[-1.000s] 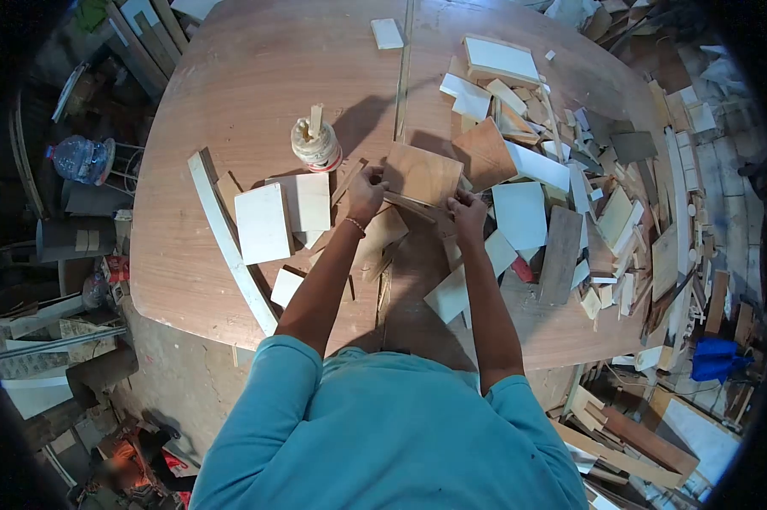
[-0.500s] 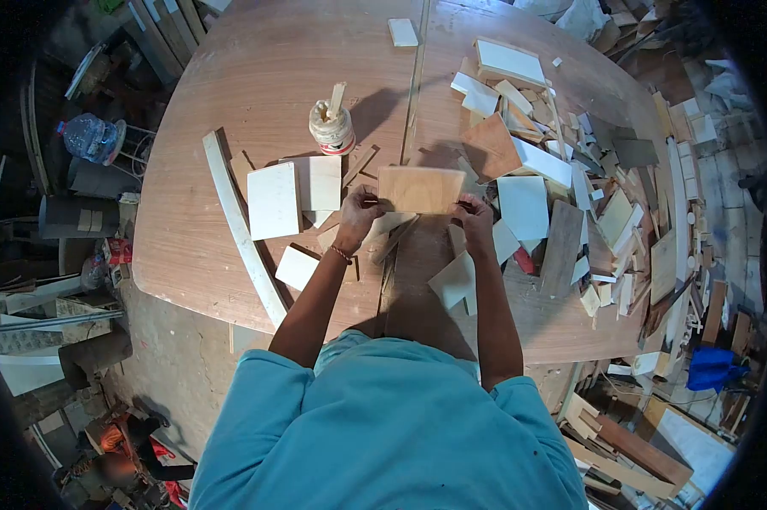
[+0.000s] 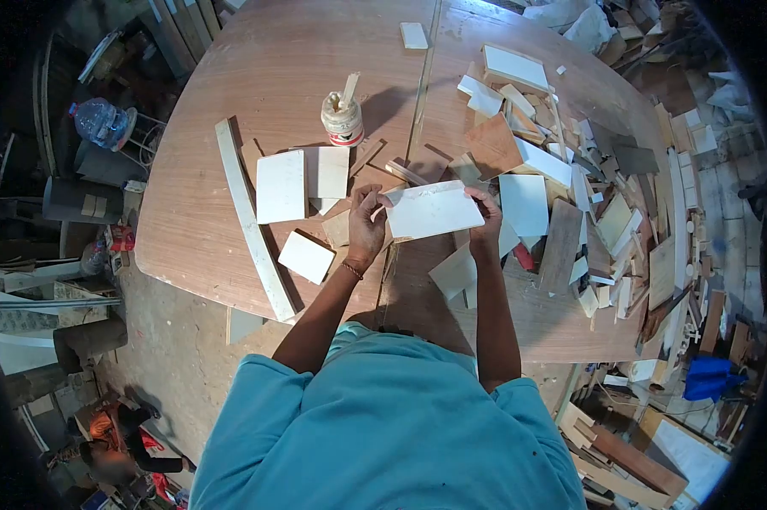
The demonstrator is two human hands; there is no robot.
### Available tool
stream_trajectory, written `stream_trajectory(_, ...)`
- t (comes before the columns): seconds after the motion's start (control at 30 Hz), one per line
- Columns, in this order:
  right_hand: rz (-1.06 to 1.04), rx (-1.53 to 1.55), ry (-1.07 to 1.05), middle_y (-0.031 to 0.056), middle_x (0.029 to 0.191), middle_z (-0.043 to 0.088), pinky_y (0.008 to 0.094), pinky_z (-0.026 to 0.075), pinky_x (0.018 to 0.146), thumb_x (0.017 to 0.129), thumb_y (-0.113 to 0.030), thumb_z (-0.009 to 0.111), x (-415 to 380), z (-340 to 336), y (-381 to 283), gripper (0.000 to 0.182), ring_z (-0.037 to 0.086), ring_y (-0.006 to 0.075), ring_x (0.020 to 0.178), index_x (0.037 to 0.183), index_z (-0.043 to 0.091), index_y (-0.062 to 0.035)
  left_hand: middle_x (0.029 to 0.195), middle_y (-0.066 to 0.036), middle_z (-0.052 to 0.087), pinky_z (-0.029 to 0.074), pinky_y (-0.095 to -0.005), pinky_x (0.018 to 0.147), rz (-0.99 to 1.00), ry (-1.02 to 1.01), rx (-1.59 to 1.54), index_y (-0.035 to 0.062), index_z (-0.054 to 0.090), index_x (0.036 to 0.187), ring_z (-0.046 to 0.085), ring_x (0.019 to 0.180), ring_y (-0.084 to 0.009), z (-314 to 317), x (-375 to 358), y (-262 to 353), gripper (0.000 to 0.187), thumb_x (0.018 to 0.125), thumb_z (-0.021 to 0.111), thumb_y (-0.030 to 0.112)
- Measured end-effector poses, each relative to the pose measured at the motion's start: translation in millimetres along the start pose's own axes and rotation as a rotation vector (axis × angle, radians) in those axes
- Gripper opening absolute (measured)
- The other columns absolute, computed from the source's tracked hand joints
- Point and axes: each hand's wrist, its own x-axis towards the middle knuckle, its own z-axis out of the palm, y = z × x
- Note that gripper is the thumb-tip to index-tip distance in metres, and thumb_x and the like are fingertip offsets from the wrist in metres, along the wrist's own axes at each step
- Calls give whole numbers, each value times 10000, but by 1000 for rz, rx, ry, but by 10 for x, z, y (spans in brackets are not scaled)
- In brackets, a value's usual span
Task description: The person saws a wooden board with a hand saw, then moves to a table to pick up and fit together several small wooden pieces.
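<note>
A rectangular wooden board with a white face (image 3: 434,211) is held above the table by its two short ends. My left hand (image 3: 368,223) grips its left end, and my right hand (image 3: 485,219) is closed on its right end. Left of my left hand lie a square white board (image 3: 281,187), another pale board (image 3: 328,172) partly behind it, and a smaller white block (image 3: 306,257). Beyond them stands an open jar (image 3: 343,123) with pale smears and a wooden stick (image 3: 349,89) in it. Small wood strips (image 3: 407,172) lie just past the held board.
A long pale wood strip (image 3: 252,217) lies on the left of the brown table (image 3: 196,195). Heaped offcuts (image 3: 562,229) cover the right side. One small white block (image 3: 413,36) sits at the far edge. Another person (image 3: 116,438) is low at the lower left.
The held board has turned over, from its brown wood face to its white face, and sits slightly lower in view. Both hands still hold its ends. The view has shifted a little.
</note>
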Motion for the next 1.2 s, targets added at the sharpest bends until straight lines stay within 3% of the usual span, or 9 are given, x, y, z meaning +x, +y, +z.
stream_trajectory(0.33, 616, -282, 13, 4, 667, 574, 210, 359, 440, 801, -127, 599, -67, -231, 113, 138, 461, 49, 520, 877, 647, -23, 731, -110, 621, 475, -302, 630, -252, -171, 214, 1, 583, 862, 598, 656, -190, -2, -205, -425, 149, 720, 627, 13)
stream_trajectory(0.4, 642, -300, 15, 13, 648, 586, 241, 401, 484, 788, -161, 618, 6, -295, 210, 176, 492, 83, 545, 869, 648, -8, 735, -110, 625, 475, -296, 624, -285, -113, 96, -9, 586, 868, 595, 663, -169, 3, -158, -643, 144, 728, 612, 12)
stream_trajectory(0.5, 453, -591, 365, 137, 756, 628, 352, 465, 660, 749, -237, 655, 268, -649, 768, 309, 595, 255, 682, 893, 623, 35, 766, -116, 631, 467, -269, 621, -374, -71, 112, -39, 592, 897, 585, 662, -150, 15, 151, -506, 155, 771, 571, 49)
stream_trajectory(0.6, 215, -688, 600, 163, 816, 625, 368, 471, 682, 734, -260, 666, 616, -651, 701, 337, 611, 289, 740, 901, 612, 28, 803, -132, 632, 464, -276, 644, -415, -25, 30, -41, 589, 963, 586, 687, -166, 59, 408, -667, 214, 774, 559, 54)
stream_trajectory(0.8, 189, -685, 551, 143, 831, 636, 371, 486, 664, 726, -208, 673, 1036, -743, 886, 264, 622, 276, 726, 872, 612, 5, 1032, -189, 499, 461, -343, 738, -119, 227, 677, -20, 501, 1096, 520, 949, -307, 345, 424, -368, 347, 769, 567, 76)
stream_trajectory(0.93, 168, -740, 507, 129, 790, 639, 351, 493, 646, 724, -169, 672, 1029, -669, 745, 227, 623, 269, 706, 862, 619, 3, 1024, -205, 472, 437, -356, 793, -76, 71, 388, -24, 498, 1065, 486, 976, -333, 497, 304, -310, 330, 757, 567, 73)
stream_trajectory(1.0, -24, -731, 462, 106, 728, 632, 298, 485, 619, 726, -127, 664, 954, -491, 450, 171, 617, 214, 662, 820, 612, 6, 1008, -190, 511, 470, -307, 712, -105, 13, 422, -26, 497, 1085, 536, 894, -274, 578, 325, -354, 335, 791, 572, 116)
stream_trajectory(1.13, -93, -631, 349, 87, 684, 605, 253, 462, 598, 741, -82, 641, 691, -187, 41, 119, 582, 148, 620, 795, 590, 11, 1102, -172, 527, 480, -269, 679, -561, -57, -405, -71, 466, 1138, 575, 781, -175, 708, 467, -85, 436, 832, 583, 216)
stream_trajectory(1.2, -121, -577, 440, 58, 656, 572, 242, 439, 579, 756, -63, 623, 520, -115, -63, 96, 534, 104, 596, 777, 570, 14, 1116, -161, 533, 445, -294, 815, -655, -4, -227, -69, 419, 1201, 521, 1003, -192, 723, 535, 124, 463, 844, 572, 185)
